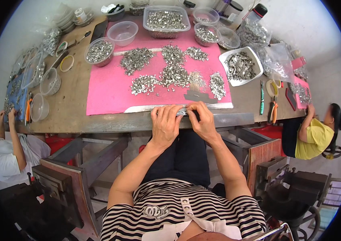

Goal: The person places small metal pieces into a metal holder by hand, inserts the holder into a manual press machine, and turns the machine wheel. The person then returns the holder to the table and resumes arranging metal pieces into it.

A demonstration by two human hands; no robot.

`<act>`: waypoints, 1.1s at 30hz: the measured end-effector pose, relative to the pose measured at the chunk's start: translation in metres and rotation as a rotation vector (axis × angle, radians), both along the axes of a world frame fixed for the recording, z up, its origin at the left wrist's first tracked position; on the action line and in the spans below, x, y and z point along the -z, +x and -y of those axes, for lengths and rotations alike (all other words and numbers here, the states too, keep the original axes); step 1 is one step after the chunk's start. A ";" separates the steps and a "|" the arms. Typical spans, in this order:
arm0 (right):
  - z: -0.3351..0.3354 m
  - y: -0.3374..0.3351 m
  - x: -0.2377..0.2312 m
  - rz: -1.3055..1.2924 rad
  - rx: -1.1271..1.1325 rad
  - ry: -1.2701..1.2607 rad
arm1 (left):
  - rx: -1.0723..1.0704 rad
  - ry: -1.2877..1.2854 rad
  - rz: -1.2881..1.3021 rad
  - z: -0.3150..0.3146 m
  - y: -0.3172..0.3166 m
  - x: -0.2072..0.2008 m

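Observation:
Both my hands meet at the front edge of the pink mat. My left hand is closed, its fingers and thumb pinching one end of a small silvery metal piece. On the other end of that piece my right hand is closed too. Fingers cover much of the piece, so its exact kind cannot be told. Just beyond the hands lies a flat grey strip. Behind it are heaps of small metal parts, among them a middle pile and a right pile.
A white square bowl of metal parts stands right of the mat. Clear tubs, including a large one, line the back. Orange-handled pliers and a green tool lie at right. Co-workers sit at left and right.

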State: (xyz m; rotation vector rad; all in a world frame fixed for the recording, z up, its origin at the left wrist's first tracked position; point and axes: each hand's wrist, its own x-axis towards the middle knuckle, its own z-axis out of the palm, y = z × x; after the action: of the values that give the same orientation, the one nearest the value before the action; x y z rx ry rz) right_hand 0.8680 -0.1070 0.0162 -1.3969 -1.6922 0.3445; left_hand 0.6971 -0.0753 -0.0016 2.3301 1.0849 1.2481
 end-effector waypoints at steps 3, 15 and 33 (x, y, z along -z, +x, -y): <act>0.001 0.001 -0.003 0.247 -0.022 0.179 | 0.001 0.008 0.006 0.001 0.001 0.000; 0.000 0.005 -0.019 0.331 -0.046 0.130 | -0.005 -0.051 0.047 -0.049 -0.039 -0.019; -0.078 -0.036 -0.015 0.362 -0.200 0.081 | 0.052 -0.129 -0.025 -0.082 -0.077 -0.008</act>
State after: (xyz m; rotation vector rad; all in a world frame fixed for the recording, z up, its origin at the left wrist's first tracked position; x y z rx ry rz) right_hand 0.8316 -0.0290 0.0310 -1.2883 -2.1248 0.1351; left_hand 0.6200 0.0068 0.0063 2.2679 1.0727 1.0996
